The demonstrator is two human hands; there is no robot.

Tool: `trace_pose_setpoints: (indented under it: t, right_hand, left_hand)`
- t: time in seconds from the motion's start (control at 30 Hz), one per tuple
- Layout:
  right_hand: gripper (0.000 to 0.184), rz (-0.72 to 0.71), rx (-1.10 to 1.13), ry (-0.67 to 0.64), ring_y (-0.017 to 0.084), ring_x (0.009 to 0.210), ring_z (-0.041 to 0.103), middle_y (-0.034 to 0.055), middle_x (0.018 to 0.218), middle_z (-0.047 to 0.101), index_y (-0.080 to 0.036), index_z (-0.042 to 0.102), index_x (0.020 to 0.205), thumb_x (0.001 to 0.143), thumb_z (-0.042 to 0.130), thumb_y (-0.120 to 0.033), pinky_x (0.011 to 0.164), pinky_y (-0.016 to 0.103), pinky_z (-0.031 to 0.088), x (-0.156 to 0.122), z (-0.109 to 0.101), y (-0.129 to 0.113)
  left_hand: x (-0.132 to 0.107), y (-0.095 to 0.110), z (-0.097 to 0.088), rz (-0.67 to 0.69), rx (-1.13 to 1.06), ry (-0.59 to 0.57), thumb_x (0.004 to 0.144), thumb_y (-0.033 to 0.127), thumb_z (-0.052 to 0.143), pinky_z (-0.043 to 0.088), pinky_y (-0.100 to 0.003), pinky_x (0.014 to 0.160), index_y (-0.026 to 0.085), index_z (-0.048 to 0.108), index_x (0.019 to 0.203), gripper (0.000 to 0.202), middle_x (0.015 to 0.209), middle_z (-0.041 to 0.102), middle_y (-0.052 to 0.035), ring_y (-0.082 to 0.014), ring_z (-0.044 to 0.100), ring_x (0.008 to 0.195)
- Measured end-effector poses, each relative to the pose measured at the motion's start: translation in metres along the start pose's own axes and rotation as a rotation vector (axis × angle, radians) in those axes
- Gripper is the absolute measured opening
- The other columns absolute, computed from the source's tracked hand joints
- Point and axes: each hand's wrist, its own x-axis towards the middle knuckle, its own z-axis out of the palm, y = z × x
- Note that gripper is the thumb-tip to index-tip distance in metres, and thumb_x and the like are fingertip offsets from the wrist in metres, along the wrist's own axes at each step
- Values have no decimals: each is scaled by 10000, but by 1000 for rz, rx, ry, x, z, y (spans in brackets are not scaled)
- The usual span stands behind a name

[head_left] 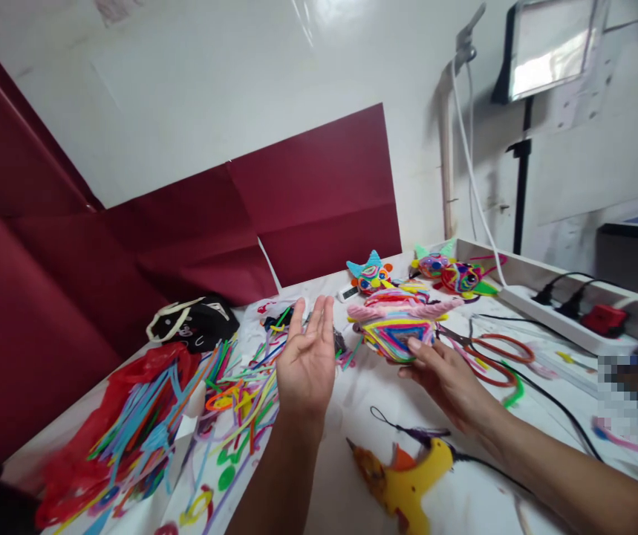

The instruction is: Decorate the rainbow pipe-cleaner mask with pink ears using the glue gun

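My left hand (307,357) is raised over the table, palm toward me, fingers straight and together, holding nothing. My right hand (444,375) reaches to a rainbow pipe-cleaner figure (399,323) with a pink top, its fingertips touching the figure's lower edge. A yellow glue gun (405,483) lies on the white table (463,505) just below both hands. Loose coloured pipe cleaners (246,386) are spread under and left of my left hand.
More pipe-cleaner figures (371,275) (455,275) stand behind. Orange-handled scissors (491,357) lie right of the figure. A red bag of pipe cleaners (129,423) sits at left, a black bag (196,323) behind it. A white power strip (569,319) with plugs lies at right. Maroon sheets (319,193) line the wall.
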Motion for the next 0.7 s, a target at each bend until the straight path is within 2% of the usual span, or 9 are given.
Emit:
trace_pose_setpoints:
  t: [0.2,0.37,0.5,0.7]
  right_hand:
    - [380,20,-13,-2,223,941,640,82,1135,689,-214,697,1074,783,764,-448,698,293,541,-2,0,1]
    - [381,32,-48,-6,217,936,610,86,1135,674,-215,694,1062,780,760,-463,727,312,534,-4,0,1]
    - [363,33,-70,10,196,866,584,71,1082,673,-223,700,1008,768,759,-489,739,335,527,-3,-1,3]
    - [304,38,-75,32,192,860,576,44,1004,673,-237,712,924,759,767,-486,757,340,531,-3,-4,5]
  left_hand:
    - [-3,12,10,-49,-41,-114,565,-88,367,494,-272,1045,147,141,1527,1016,1448,506,-164,-226,539,1291]
    - [-10,15,16,-48,-37,-157,574,-126,333,472,-243,1057,166,140,1526,1015,1462,490,-151,-193,523,1304]
    - [-15,18,19,-37,18,-212,584,-129,323,447,-245,1074,235,159,1520,1017,1416,542,-106,-155,500,1324]
    - [-19,21,19,2,97,-286,524,-108,367,392,-226,1105,269,150,1514,1082,1386,575,-68,-136,475,1342]
